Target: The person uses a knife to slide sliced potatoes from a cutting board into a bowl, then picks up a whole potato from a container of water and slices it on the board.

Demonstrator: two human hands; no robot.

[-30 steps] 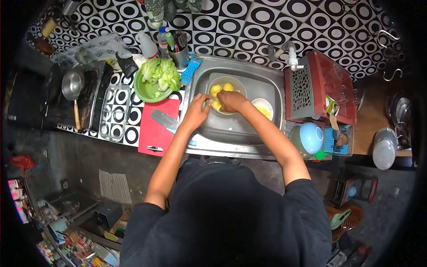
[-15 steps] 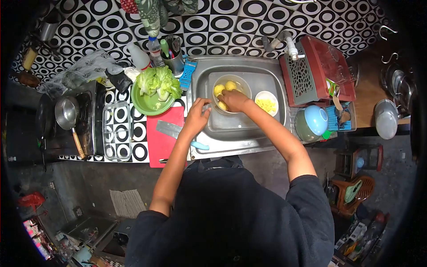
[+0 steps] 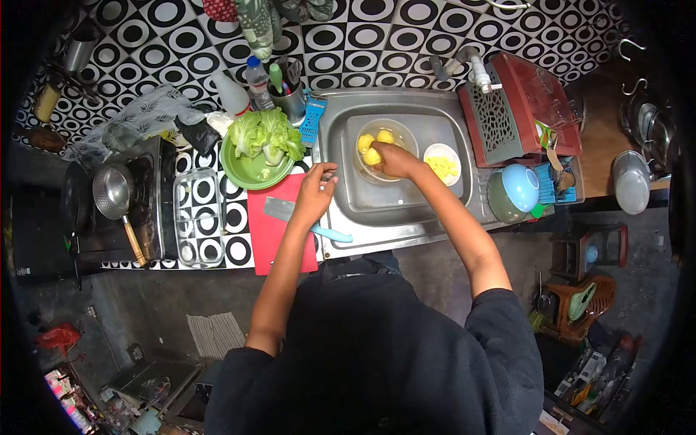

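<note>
A clear round bowl stands in the metal sink with several yellow peeled potatoes in it. My right hand reaches into the bowl, its fingers closed on one potato. My left hand is at the sink's left edge, holding nothing, with loosely bent fingers apart. Below it, a knife with a light blue handle lies across the red cutting board. To the right of the clear bowl, a small white bowl holds yellow chopped pieces.
A green basin with leafy lettuce sits left of the sink. Beside it are a glass dish and a stove carrying a metal strainer. A red dish rack and a blue bowl are on the right.
My right hand has drawn slightly back toward me in the bowl, and a potato now shows in its fingers. The left hand stays by the sink edge. The whole view has shifted slightly.
</note>
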